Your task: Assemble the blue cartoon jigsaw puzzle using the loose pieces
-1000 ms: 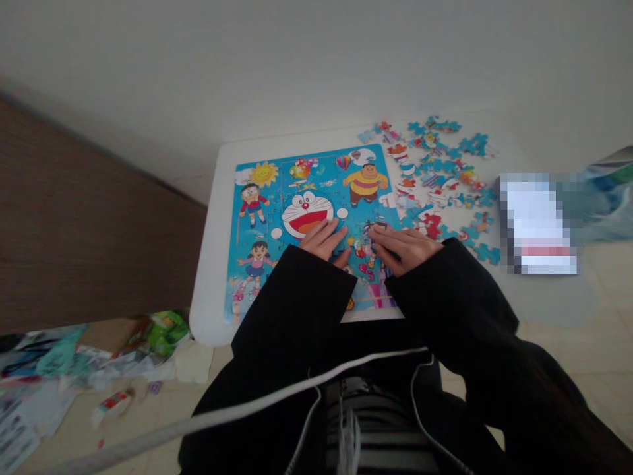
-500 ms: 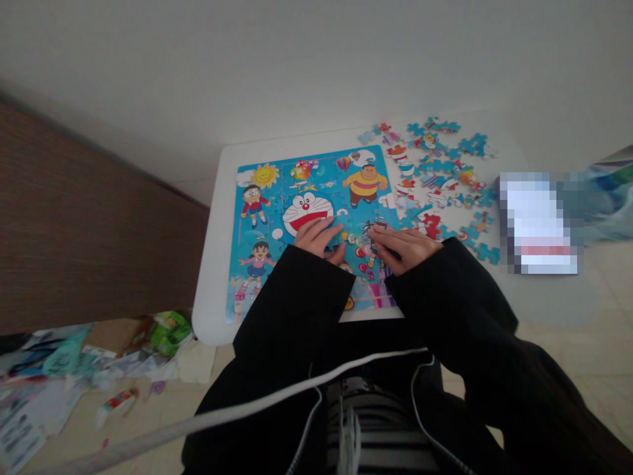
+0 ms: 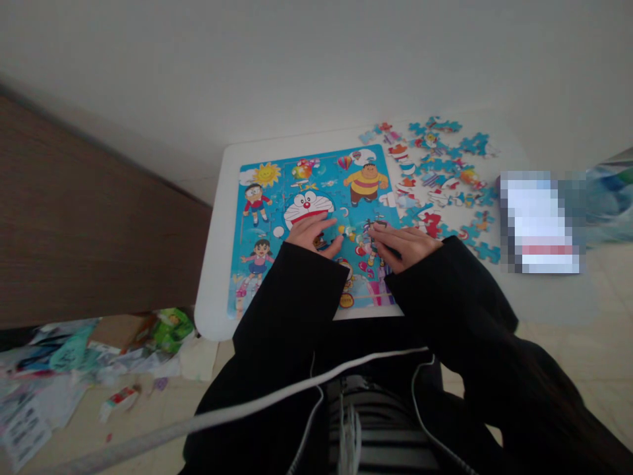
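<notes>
A blue jigsaw puzzle (image 3: 309,185) with cartoon figures lies on a white table. My left hand (image 3: 314,232) rests over its middle, just below the big white cat face, with thumb and fingers spread apart. On the right part of the puzzle, the fingers of my right hand (image 3: 403,245) are drawn together at the tips on a small puzzle piece (image 3: 374,227), mostly covered by them. Black sleeves cover both wrists and hide part of the puzzle's lower left.
Many loose puzzle pieces (image 3: 440,171) are scattered right of the puzzle. Beyond them lies a phone (image 3: 539,221) with a blurred screen. A brown wooden panel (image 3: 99,218) stands at the left, above bags and litter (image 3: 74,356) on the floor. A pale cord (image 3: 277,396) crosses below.
My left hand has shifted slightly left and its fingers have spread wider, uncovering a bit more of the puzzle's middle. My right hand stays in almost the same place.
</notes>
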Motion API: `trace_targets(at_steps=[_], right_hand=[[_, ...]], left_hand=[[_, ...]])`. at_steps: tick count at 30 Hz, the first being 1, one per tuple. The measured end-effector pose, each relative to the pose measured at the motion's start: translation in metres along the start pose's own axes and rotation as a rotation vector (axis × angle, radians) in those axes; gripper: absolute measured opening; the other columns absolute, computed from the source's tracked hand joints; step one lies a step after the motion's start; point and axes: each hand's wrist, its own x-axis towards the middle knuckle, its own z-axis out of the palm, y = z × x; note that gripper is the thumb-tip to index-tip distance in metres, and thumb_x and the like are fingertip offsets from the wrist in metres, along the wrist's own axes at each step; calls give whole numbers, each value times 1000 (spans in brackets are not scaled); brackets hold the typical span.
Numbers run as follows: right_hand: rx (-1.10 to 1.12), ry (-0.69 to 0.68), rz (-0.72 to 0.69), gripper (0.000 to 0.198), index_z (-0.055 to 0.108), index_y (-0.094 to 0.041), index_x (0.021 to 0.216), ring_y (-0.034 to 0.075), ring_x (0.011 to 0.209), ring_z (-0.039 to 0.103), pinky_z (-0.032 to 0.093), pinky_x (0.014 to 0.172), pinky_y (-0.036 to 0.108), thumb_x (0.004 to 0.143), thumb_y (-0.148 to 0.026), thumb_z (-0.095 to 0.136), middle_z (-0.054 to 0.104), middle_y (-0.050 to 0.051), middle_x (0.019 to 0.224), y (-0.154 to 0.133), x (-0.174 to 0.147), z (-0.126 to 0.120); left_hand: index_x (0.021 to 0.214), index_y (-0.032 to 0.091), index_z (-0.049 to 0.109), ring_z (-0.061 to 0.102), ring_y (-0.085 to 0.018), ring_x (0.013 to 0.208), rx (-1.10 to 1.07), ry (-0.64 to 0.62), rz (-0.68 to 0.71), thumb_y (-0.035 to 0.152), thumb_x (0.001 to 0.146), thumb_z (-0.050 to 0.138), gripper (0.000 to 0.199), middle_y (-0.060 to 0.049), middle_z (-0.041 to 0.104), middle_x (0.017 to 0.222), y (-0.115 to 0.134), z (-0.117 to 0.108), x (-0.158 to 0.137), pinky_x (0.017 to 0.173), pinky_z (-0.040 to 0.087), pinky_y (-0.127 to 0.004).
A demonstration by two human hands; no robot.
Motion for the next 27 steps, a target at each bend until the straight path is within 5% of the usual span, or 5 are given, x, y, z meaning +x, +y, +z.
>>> trace_targets(at_steps=[14,27], right_hand=[[-10,-6,5,26,69,-18,110,18,95,68,55,85,31,92,-22,50,67,8,112,0,0,0],[-20,5,25,25,69,-19,108,18,97,67,55,85,31,92,-21,50,67,6,112,-4,1,-2]], left_hand=[[95,17,71,64,-20,104,6,21,181,21,85,59,17,-11,69,109,-7,7,2,93,51,-36],[105,14,67,61,-23,110,107,-53,192,27,91,53,24,-12,67,114,-7,13,-2,95,52,-39]])
